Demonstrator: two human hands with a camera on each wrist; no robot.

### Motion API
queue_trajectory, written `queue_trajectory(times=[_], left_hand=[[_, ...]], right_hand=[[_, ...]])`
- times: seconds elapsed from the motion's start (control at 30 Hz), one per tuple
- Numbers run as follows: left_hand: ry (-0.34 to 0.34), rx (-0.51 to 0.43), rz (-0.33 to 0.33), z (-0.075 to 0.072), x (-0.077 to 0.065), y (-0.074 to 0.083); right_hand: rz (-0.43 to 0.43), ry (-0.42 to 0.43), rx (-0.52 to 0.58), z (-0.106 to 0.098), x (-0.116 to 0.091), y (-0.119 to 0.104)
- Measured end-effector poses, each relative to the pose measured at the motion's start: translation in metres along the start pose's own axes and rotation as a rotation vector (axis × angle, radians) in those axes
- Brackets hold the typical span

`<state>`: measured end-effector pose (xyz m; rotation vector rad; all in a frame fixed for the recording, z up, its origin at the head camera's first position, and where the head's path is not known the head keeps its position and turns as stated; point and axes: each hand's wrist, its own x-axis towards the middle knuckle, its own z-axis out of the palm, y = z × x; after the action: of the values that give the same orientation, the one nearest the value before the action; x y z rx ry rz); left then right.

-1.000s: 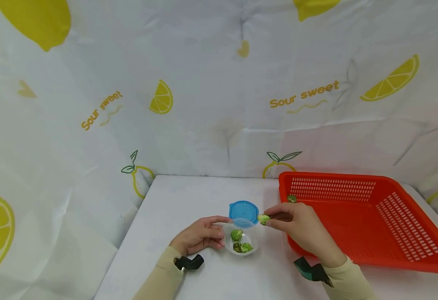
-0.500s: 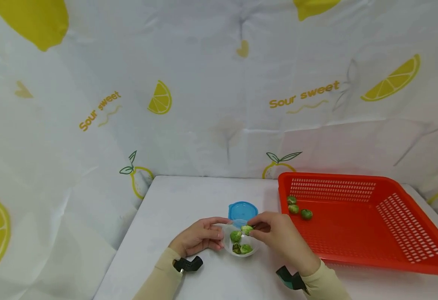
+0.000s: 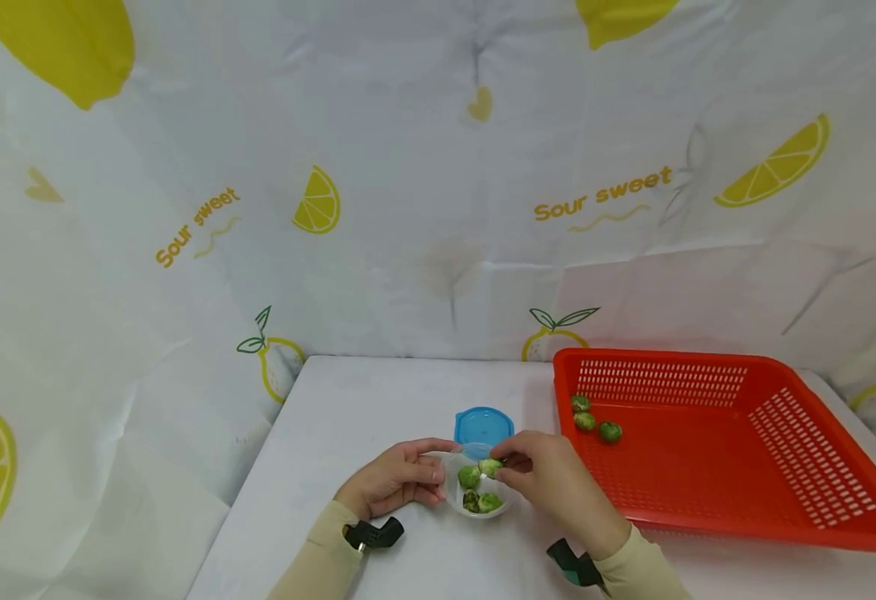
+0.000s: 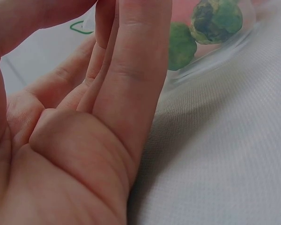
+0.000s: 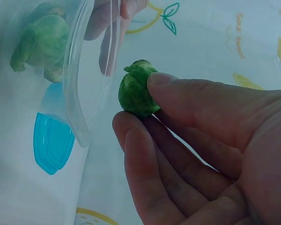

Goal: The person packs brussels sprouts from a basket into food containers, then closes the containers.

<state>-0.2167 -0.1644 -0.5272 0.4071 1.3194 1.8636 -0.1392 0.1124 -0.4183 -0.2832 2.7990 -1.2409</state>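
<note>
My left hand point(image 3: 392, 479) grips the left side of a small clear plastic bowl point(image 3: 448, 490), thumb at the rim. Inside lie a whole green Brussels sprout point(image 3: 469, 477), a brighter one point(image 3: 489, 502) and a darker, brownish one point(image 3: 471, 501). Over the bowl's far right rim, my right hand point(image 3: 561, 487) pinches another Brussels sprout point(image 5: 136, 91) between thumb and fingers. The right wrist view shows this sprout apart from the clear wall. In the left wrist view, fingers block part of the bowl, and sprouts point(image 4: 218, 21) show through its side.
A blue lid point(image 3: 483, 423) lies on the white table point(image 3: 377, 400) just behind the bowl. At the right stands a large red plastic basket point(image 3: 693, 475). Several Brussels sprouts, one of them nearest the middle point(image 3: 610, 432), sit in its left end. A lemon-print cloth point(image 3: 407, 208) hangs behind.
My right hand has carried the sprout left from beside the basket to over the bowl, uncovering sprouts in the basket. My left hand has kept its grip on the bowl.
</note>
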Motion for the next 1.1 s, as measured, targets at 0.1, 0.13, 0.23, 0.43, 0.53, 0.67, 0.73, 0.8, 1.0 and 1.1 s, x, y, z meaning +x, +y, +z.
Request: queue_trajectory(times=[0.1,0.13,0.23,0.43,0.53,0.67,0.73,0.8,1.0,1.1], left_hand=[[-0.005,-0.003,0.003,0.000,0.001,-0.001],[-0.006,-0.002,0.004,-0.001,0.001,-0.001],[-0.006,-0.001,0.004,-0.001,0.002,-0.002],[-0.007,-0.003,0.001,-0.001,0.004,-0.002],[-0.009,0.000,0.003,0.000,0.005,-0.001],[-0.009,-0.001,-0.001,0.002,0.005,0.000],[-0.011,-0.003,-0.002,0.001,0.005,-0.001],[-0.011,-0.005,-0.004,0.002,0.005,-0.001],[0.007,0.006,-0.007,0.001,0.003,-0.002],[0.021,0.013,-0.009,0.000,0.001,-0.002]], right_hand=[[0.004,-0.001,-0.001,-0.001,0.000,0.000],[0.005,0.001,-0.002,-0.001,0.000,0.000],[0.006,0.009,-0.014,-0.002,-0.001,0.001],[0.008,0.023,-0.030,-0.005,-0.002,0.002],[0.018,0.026,-0.030,-0.006,-0.003,0.002],[0.019,0.020,-0.028,-0.008,-0.004,0.002],[0.001,0.007,-0.023,-0.009,-0.004,0.003],[-0.017,-0.006,-0.003,-0.013,-0.006,0.002],[-0.042,-0.035,0.033,-0.042,-0.009,0.001],[-0.044,-0.055,0.032,-0.067,-0.005,0.007]])
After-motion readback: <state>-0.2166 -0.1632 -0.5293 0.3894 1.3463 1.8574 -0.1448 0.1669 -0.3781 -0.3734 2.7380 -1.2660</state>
